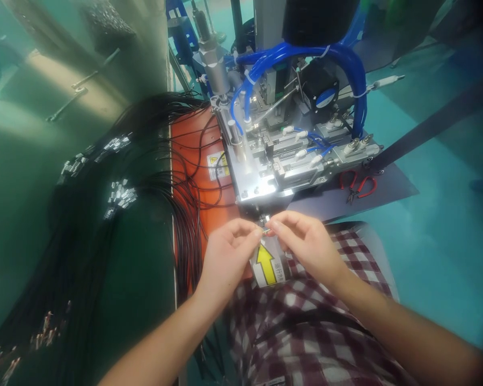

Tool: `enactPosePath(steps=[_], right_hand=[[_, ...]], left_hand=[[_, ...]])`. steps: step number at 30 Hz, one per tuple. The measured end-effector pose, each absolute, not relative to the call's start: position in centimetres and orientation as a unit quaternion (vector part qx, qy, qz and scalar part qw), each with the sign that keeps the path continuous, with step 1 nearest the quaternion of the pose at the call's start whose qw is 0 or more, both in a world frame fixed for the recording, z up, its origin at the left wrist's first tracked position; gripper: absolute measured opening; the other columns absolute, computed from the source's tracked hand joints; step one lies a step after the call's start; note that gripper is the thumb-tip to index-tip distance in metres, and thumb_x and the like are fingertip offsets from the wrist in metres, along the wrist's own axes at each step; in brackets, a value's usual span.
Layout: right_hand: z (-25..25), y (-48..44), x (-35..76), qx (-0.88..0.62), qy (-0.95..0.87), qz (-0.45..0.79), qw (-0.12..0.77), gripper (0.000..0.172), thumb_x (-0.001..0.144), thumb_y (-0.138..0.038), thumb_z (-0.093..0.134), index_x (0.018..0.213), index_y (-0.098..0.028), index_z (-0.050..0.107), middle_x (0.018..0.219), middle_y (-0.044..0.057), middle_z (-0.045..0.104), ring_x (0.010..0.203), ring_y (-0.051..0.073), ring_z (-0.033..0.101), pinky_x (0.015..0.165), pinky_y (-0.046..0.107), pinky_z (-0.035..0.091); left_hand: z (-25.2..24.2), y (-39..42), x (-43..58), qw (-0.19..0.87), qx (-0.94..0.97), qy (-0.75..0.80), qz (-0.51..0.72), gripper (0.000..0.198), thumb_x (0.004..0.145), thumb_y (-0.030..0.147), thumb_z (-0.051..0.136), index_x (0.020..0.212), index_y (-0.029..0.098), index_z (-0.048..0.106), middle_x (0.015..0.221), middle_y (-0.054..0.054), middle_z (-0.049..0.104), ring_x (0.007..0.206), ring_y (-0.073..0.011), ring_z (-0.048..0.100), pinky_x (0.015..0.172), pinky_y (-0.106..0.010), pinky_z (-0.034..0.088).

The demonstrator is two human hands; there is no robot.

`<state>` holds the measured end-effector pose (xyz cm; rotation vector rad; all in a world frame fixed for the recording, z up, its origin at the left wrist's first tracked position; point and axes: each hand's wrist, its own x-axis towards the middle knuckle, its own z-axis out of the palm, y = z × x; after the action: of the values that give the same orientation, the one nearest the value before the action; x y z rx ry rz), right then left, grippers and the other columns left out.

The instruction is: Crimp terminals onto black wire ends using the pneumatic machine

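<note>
In the head view, my left hand point(234, 252) and my right hand point(306, 241) meet in front of the machine, fingertips almost touching. Each pinches with thumb and forefinger. Between them a tiny piece with a metallic glint shows, too small and covered to name. Just beyond the fingertips is the front end of a metal machine point(261, 187) with pneumatic cylinders. Under my hands lies a white label with a yellow arrow point(266, 264). Left of my left hand, many black cables point(187, 225) run across an orange plate point(211, 214).
Bundles of black cable with shiny metal ends point(121, 198) lie on a dark green surface point(140, 300) at left. Thick blue air hoses point(358, 69) arch over the machine. Red-handled nippers point(352, 194) rest on a grey board point(386, 187) at right. A warning label point(217, 166) marks the orange plate.
</note>
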<state>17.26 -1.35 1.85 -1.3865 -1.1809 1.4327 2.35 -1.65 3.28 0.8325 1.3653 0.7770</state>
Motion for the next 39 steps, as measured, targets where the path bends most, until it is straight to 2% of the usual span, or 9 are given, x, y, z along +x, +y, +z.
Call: enactPosePath(steps=[3, 7, 11, 18, 24, 27, 31, 39], right_hand=[[1.7, -1.4, 17.1, -0.544, -0.477, 0.558, 0.405, 0.014, 0.083, -0.026, 0.062, 0.074, -0.015, 0.063, 0.061, -0.003, 0.055, 0.052, 0.008, 0.045, 0.048, 0.019, 0.039], [1.6, -1.6, 17.2, -0.535, -0.466, 0.572, 0.411, 0.016, 0.083, -0.027, 0.062, 0.072, -0.015, 0.063, 0.059, -0.004, 0.054, 0.05, 0.008, 0.044, 0.048, 0.019, 0.039], [1.5, -1.7, 17.2, -0.531, -0.449, 0.593, 0.406, 0.014, 0.079, -0.027, 0.067, 0.075, -0.014, 0.065, 0.062, -0.002, 0.058, 0.054, 0.009, 0.048, 0.051, 0.02, 0.042], [1.4, -2.0, 16.7, -0.525, -0.425, 0.611, 0.413, 0.014, 0.079, -0.027, 0.066, 0.073, -0.015, 0.061, 0.061, -0.002, 0.058, 0.052, 0.009, 0.05, 0.048, 0.02, 0.041], [0.5, -3.0, 16.1, -0.515, -0.558, 0.425, 0.494, 0.011, 0.082, -0.018, 0.062, 0.071, -0.017, 0.059, 0.069, 0.0, 0.059, 0.063, 0.012, 0.053, 0.06, 0.026, 0.045], [0.5, -2.9, 16.0, -0.524, -0.509, 0.491, 0.475, 0.012, 0.084, -0.022, 0.061, 0.074, -0.018, 0.058, 0.065, -0.002, 0.057, 0.057, 0.01, 0.052, 0.054, 0.024, 0.044], [1.5, -2.4, 16.1, -0.532, -0.398, 0.611, 0.43, 0.015, 0.084, -0.028, 0.06, 0.074, -0.017, 0.057, 0.051, -0.008, 0.047, 0.04, 0.006, 0.039, 0.039, 0.019, 0.035], [1.7, -2.6, 16.0, -0.523, -0.398, 0.598, 0.458, 0.012, 0.078, -0.027, 0.065, 0.075, -0.017, 0.059, 0.053, -0.006, 0.052, 0.043, 0.006, 0.043, 0.042, 0.019, 0.037]], left_hand=[[3.2, -1.7, 2.3, 0.629, 0.37, 0.594, 0.337, 0.022, 0.079, 0.034, 0.068, 0.072, 0.015, 0.058, 0.045, 0.009, 0.042, 0.037, -0.001, 0.032, 0.037, -0.011, 0.03], [3.0, -1.8, 2.1, 0.631, 0.372, 0.59, 0.339, 0.022, 0.08, 0.034, 0.068, 0.073, 0.015, 0.059, 0.045, 0.009, 0.041, 0.037, -0.0005, 0.031, 0.038, -0.01, 0.027], [2.7, -1.8, 2.0, 0.633, 0.374, 0.585, 0.343, 0.021, 0.079, 0.034, 0.068, 0.074, 0.015, 0.06, 0.046, 0.009, 0.041, 0.038, -0.0007, 0.031, 0.038, -0.01, 0.026], [2.6, -1.8, 1.9, 0.633, 0.371, 0.581, 0.351, 0.02, 0.08, 0.032, 0.068, 0.074, 0.015, 0.06, 0.048, 0.008, 0.042, 0.039, -0.0008, 0.034, 0.039, -0.011, 0.026], [3.0, -1.8, 1.9, 0.65, 0.355, 0.568, 0.359, 0.018, 0.081, 0.029, 0.065, 0.073, 0.015, 0.059, 0.049, 0.007, 0.039, 0.043, -0.0019, 0.035, 0.043, -0.013, 0.03], [3.1, -1.6, 1.9, 0.66, 0.346, 0.562, 0.359, 0.018, 0.081, 0.029, 0.065, 0.072, 0.015, 0.058, 0.05, 0.007, 0.039, 0.043, -0.0018, 0.032, 0.043, -0.013, 0.028], [3.2, -1.7, 1.9, 0.665, 0.339, 0.563, 0.355, 0.02, 0.081, 0.03, 0.064, 0.07, 0.015, 0.057, 0.051, 0.007, 0.039, 0.043, -0.0018, 0.031, 0.043, -0.013, 0.028], [3.1, -1.9, 1.9, 0.662, 0.344, 0.565, 0.353, 0.019, 0.08, 0.03, 0.066, 0.073, 0.015, 0.058, 0.052, 0.006, 0.042, 0.043, -0.0024, 0.034, 0.042, -0.013, 0.028]])
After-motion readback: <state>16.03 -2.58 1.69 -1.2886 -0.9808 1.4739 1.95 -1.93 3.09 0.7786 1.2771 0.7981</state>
